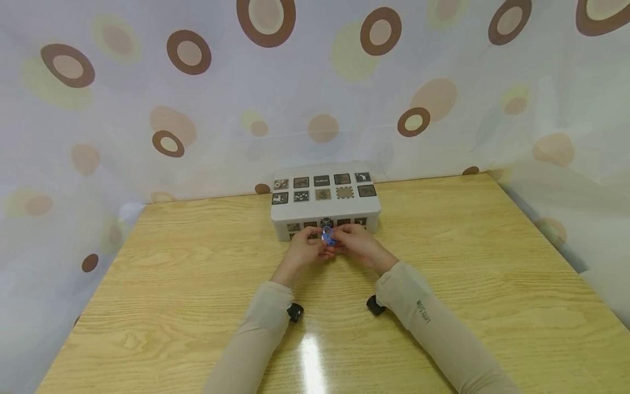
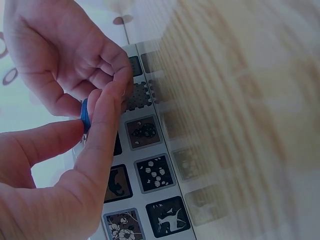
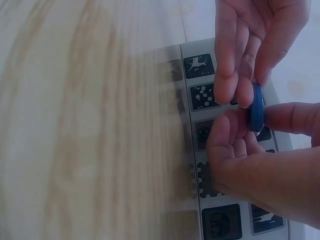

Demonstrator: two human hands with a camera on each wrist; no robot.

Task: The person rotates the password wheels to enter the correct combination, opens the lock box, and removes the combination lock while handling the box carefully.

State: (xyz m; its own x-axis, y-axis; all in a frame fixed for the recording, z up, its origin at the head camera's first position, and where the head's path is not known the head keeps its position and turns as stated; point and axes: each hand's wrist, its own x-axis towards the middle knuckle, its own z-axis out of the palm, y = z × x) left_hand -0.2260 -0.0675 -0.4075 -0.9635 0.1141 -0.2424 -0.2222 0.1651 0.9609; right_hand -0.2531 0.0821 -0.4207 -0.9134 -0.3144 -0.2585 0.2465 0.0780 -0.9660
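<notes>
A white box (image 1: 325, 205) with rows of dark picture squares stands towards the back of the table. At the middle of its front, below a dark latch (image 1: 327, 221), is a small blue flat thing (image 1: 328, 236) with a ring-like upper part. My left hand (image 1: 304, 249) pinches it from the left, thumb against its edge. From the right, my right hand (image 1: 360, 242) pinches it too, as the thumb and curled fingers (image 3: 232, 132) in the right wrist view show. A bit of metal shows beside the blue thing; the fingers hide most of its face.
The wooden table (image 1: 187, 284) extends around the box on both sides and in front. A patterned curtain (image 1: 315, 98) hangs behind the table and along its sides. Dark wrist pieces (image 1: 295, 312) show at both sleeves.
</notes>
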